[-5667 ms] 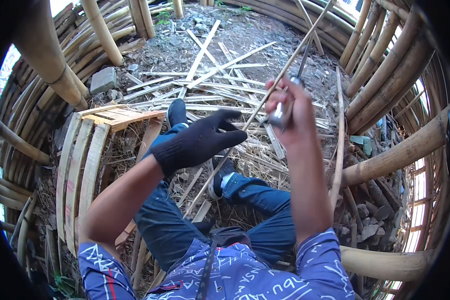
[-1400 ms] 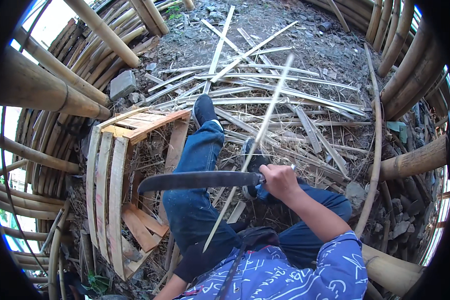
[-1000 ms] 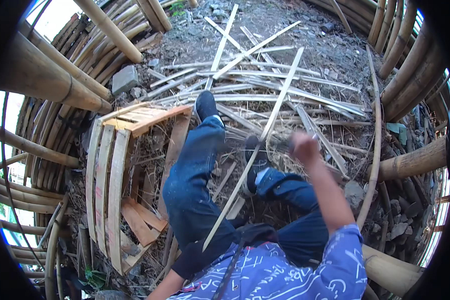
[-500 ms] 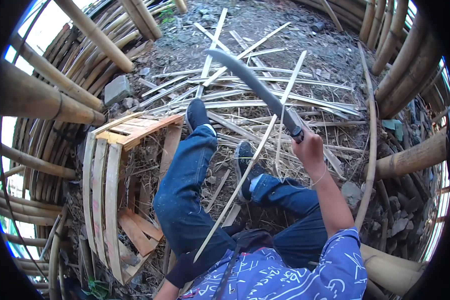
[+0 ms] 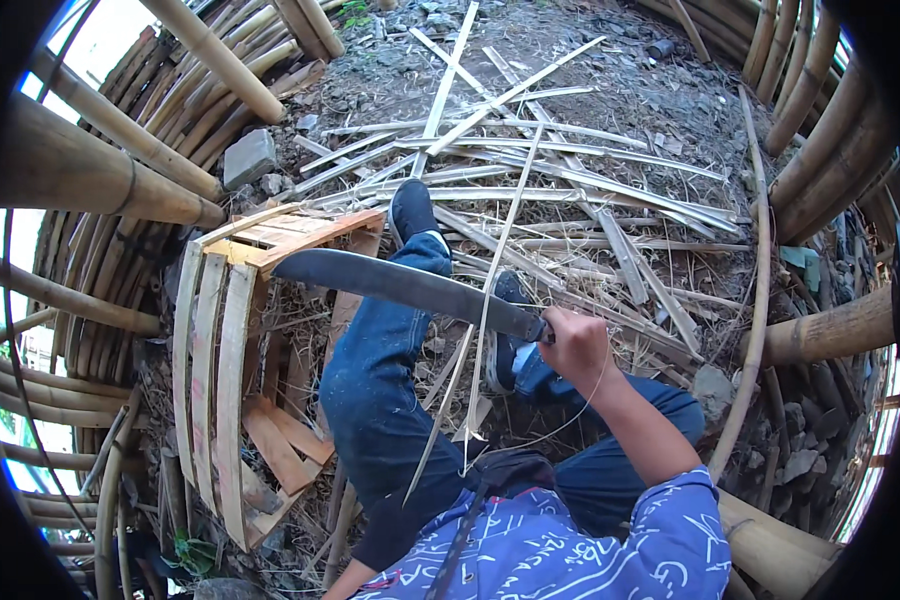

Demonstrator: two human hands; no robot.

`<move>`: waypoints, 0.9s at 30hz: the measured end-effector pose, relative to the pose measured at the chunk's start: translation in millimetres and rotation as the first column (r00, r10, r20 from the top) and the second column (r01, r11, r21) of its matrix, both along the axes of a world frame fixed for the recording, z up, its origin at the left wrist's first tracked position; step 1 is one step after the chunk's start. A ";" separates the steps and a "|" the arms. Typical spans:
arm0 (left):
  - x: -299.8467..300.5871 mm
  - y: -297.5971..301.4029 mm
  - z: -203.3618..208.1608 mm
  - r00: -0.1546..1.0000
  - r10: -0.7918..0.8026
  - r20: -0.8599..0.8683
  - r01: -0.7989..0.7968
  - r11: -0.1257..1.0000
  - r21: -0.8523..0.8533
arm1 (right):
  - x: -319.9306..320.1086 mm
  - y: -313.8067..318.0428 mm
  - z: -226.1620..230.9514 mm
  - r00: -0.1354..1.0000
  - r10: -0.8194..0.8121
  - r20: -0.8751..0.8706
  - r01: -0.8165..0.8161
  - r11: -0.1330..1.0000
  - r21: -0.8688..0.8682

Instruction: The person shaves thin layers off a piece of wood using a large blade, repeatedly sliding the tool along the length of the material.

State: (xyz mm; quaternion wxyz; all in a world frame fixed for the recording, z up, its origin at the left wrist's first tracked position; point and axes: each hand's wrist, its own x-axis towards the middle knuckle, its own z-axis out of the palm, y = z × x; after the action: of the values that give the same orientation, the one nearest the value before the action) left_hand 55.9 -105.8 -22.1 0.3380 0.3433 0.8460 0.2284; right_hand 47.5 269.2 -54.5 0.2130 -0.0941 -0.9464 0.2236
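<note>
My right hand (image 5: 573, 345) is closed around the handle of a machete (image 5: 395, 283). Its long dark blade points left across my legs, with the tip near the wooden crate's upper corner. A pale, narrow bamboo strip (image 5: 518, 205) crosses the blade near the handle, its far end over the strips on the ground. Below the blade, another thin pale length (image 5: 438, 432) slants down to my left hand (image 5: 395, 530). A black glove covers that hand, low at my left side; it appears closed on this length, though its fingers do not show distinctly.
A slatted wooden crate (image 5: 210, 375) lies beside my left leg. Several split bamboo strips (image 5: 610, 185) are scattered beyond my feet. Bamboo poles (image 5: 835, 325) stand and lean on both sides. A grey block (image 5: 249, 159) sits at the far left, and stones (image 5: 712, 390) at the right.
My right hand has come nearer and left, and the machete has swung from pointing far forward to lying across my legs. One long strip now shows as two diverging thin lengths near the blade.
</note>
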 end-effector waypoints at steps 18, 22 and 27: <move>11.1 -3.5 -18.8 0.956 -0.179 -0.232 0.167 0.983 -0.071 | -17.4 18.1 -14.3 0.999 -0.009 0.049 0.006 0.997 0.077; 8.8 -0.2 -36.5 0.899 -0.217 -0.380 0.205 0.976 -0.074 | 2.3 -12.2 -8.4 0.997 -0.063 0.045 0.065 0.996 -0.053; -13.4 44.3 18.0 0.893 -0.111 -0.436 0.057 0.989 -0.135 | 11.5 -38.9 4.0 0.990 0.138 0.017 -0.138 0.990 -0.003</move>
State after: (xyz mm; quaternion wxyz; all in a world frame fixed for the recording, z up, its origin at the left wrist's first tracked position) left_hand 42.5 -61.6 -4.1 0.1665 0.4015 0.8971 0.0791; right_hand 59.0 230.3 -50.4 0.1887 -0.0304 -0.9523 0.2380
